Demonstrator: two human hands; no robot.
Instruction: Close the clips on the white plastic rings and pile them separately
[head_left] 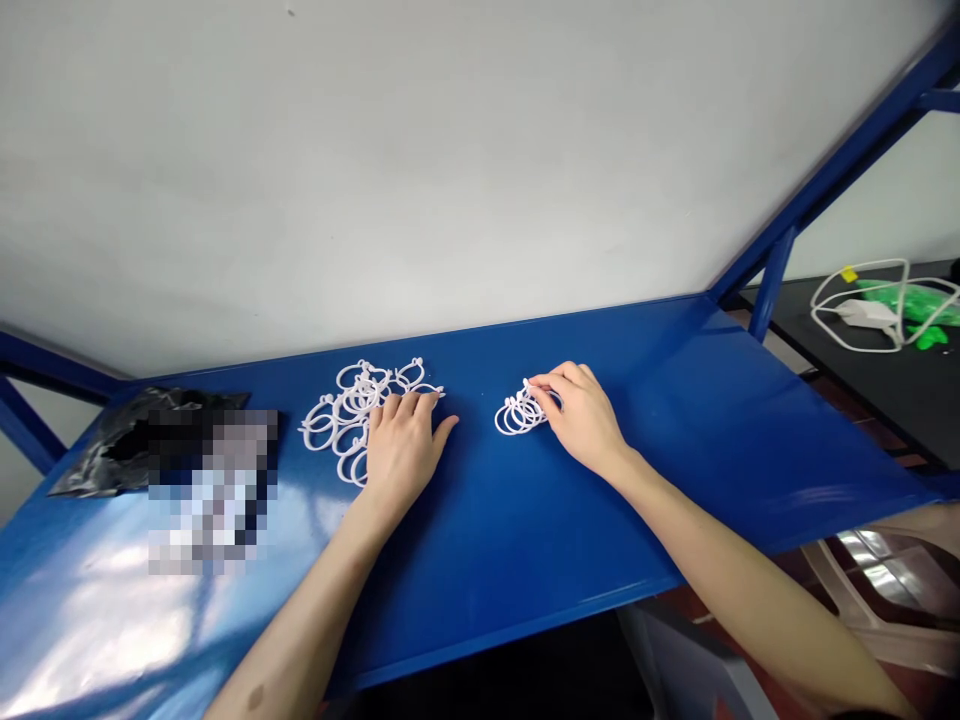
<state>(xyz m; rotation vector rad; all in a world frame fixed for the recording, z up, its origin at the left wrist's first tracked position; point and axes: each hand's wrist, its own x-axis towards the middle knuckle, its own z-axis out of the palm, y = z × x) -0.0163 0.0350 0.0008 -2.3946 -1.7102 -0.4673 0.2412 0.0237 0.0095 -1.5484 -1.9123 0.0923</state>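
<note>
Several white plastic curtain rings (321, 424), each with a small eyelet, lie loosely heaped left of the middle of a blue table. My left hand (401, 440) rests palm down over the right side of this heap, its thumb spread away and its fingertips partly hiding the rings. To the right, a smaller group of white curtain rings (513, 416) lies overlapping in a row. At the right end of that row, the thumb and forefinger of my right hand (581, 410) pinch a ring near its eyelet; the fingers cover part of it.
A torn black plastic bag (127, 455) lies at the left of the blue table (480, 560), beside a blurred-out patch. A pale wall (450, 170) rises behind. Blue frame bars (772, 285) flank the table. At right, a dark surface holds a white cable (900, 345) and green plastic (911, 300).
</note>
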